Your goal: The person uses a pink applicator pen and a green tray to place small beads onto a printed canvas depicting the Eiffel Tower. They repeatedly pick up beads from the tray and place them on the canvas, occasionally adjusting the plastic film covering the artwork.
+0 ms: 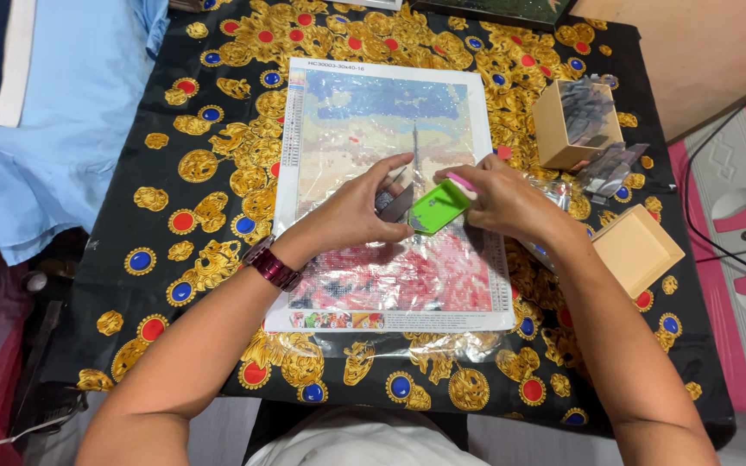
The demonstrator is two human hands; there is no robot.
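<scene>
The left hand (364, 211) pinches a small dark packet (395, 203) between thumb and fingers, directly above the centre of the diamond-painting canvas (382, 112). The right hand (502, 200), at 3 o'clock from the left, grips a green tray (438, 209) together with a pink pen (462, 182); tray and packet nearly touch. The canvas lies flat on a black cloth with gold ornaments (218, 173). An open cardboard box (576, 125) stands at 2 o'clock of the canvas, its lid (636, 248) at 4 o'clock. A dark red watch (271, 264) sits on the left wrist.
</scene>
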